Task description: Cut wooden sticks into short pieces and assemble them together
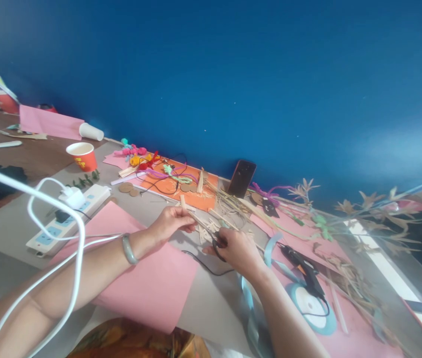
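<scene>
left hand: pinching pale strip | right hand: gripping black-handled scissors | near left: pink sheet | far: 1 phone

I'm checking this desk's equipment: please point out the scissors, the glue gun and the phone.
Scissors point(215, 244): head view, dark handle.
Glue gun point(310, 276): head view, black body.
Phone point(241, 179): head view, dark face.

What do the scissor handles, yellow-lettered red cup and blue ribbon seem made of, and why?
Scissor handles: probably smooth plastic, being dark and rounded. Red cup: likely smooth paper, by thin rim and print. Blue ribbon: perhaps satin fabric, given soft sheen and loose curls.
</scene>
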### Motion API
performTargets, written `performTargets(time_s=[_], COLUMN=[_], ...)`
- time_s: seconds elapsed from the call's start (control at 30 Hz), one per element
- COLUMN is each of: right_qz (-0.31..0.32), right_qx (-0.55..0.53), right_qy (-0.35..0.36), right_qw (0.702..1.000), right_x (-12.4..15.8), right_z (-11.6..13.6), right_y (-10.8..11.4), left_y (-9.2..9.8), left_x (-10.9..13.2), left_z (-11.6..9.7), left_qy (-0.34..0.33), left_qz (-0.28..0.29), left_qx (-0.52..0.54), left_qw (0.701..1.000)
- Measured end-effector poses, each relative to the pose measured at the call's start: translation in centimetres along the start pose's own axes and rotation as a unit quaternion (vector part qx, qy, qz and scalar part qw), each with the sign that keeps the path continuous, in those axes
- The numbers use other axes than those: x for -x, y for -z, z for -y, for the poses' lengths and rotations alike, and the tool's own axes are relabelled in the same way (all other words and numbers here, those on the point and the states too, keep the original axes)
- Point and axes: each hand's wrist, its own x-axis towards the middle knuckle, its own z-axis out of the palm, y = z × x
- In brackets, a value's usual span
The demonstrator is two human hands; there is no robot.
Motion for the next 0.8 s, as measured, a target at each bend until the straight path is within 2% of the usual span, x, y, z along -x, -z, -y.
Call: performTargets(time_s=[0.3,0.47,0.8], right_qz=[0.003,-0.013,0.023], right_qx=[0.08,0.095,0.105], right_qy=[-0.016,0.005,-0.008], right_qw=[0.997,0.995,0.994], right_x=[-0.24,-0.16,-0.24], right_z=[-0.14,-0.09,0.0], right_y=[0.16,-0.03,-0.15], left_y=[-0.09,-0.1,-0.24], left_x=[0.04,0.01,0.07], left_z=[0.01,0.14,0.22], left_qy=[0.016,0.037,0.054], left_qz=[0.002,0.013,0.012], left_qx=[0.005,-0.005,-0.009], left_qw=[1.0,0.999,0.998])
